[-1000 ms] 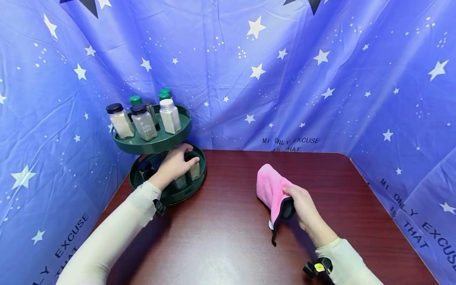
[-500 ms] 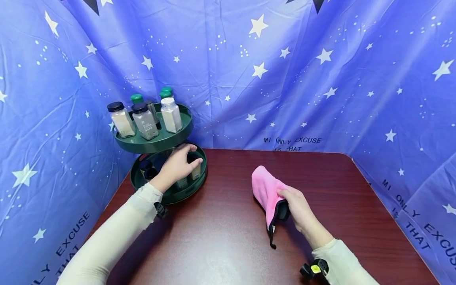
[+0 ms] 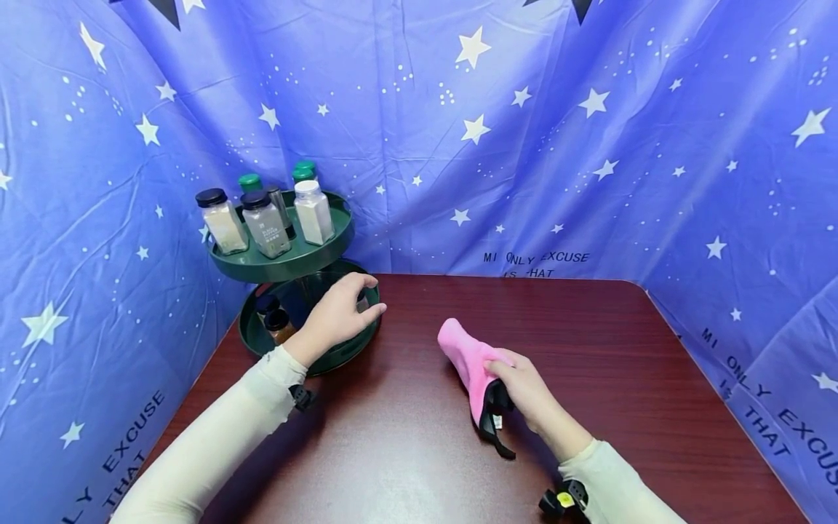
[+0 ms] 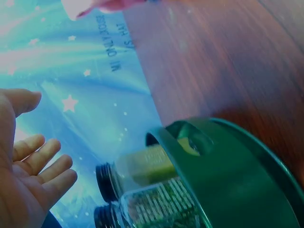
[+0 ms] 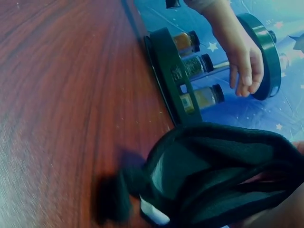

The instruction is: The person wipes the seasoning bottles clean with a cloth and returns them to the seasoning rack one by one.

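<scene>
My left hand is held beside the lower tray of a two-tier green turntable rack, its fingers loose and nothing in them. In the left wrist view, the left hand is apart from the jars. Herb jar and yellowish spice jar stand within the lower tray's wall. My right hand grips a bunched pink cloth with black edging above the table. The right wrist view shows the folded cloth's dark side and a small white tag.
On the upper tray stand several spice jars, including a white-capped jar and a black-capped jar. A brown spice jar sits in the lower tray. Behind the reddish-brown table hangs a blue star-printed curtain.
My left hand has drawn out from between the tiers, slightly right and toward me. The right hand has moved left with the cloth, which has swung into a narrower shape.
</scene>
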Motion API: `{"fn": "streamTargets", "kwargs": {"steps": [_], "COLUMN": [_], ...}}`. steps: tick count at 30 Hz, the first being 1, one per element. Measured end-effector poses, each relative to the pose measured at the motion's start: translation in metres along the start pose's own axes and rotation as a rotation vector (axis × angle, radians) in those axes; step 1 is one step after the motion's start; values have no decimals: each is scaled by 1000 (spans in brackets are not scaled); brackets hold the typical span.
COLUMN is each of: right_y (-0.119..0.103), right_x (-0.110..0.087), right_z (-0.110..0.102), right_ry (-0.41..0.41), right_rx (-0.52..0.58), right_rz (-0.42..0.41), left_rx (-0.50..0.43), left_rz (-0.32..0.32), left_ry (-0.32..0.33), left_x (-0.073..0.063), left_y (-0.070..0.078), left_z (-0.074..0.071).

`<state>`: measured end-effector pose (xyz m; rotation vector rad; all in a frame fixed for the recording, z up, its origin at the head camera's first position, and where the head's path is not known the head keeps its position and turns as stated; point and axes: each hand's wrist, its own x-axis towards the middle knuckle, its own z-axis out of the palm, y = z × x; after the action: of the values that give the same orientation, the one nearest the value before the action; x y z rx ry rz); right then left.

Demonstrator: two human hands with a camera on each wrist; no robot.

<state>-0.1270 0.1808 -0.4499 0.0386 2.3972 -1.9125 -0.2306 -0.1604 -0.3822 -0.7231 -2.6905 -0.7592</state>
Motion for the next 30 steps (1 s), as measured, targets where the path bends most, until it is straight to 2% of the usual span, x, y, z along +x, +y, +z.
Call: {"fn": "streamTargets", "kwargs": {"steps": [8, 13, 22, 30], "right_y": [3, 5, 4, 5], "right_x": [-2, -2, -7, -12], "right_z": [15, 21, 25, 32], "right_ry": [-97, -129, -236, -306], "right_rx": [-61, -176, -474, -742], "right_rz": [-23, -81, -256, -461], "left_rx": [56, 74, 87, 97], "left_rz": [65, 93, 155, 200], "left_ry": [-30, -61, -118, -139], "left_x": [-9, -16, -27, -31], "left_y": [16, 23, 34, 38], "left_z": [9, 15, 21, 28]}}
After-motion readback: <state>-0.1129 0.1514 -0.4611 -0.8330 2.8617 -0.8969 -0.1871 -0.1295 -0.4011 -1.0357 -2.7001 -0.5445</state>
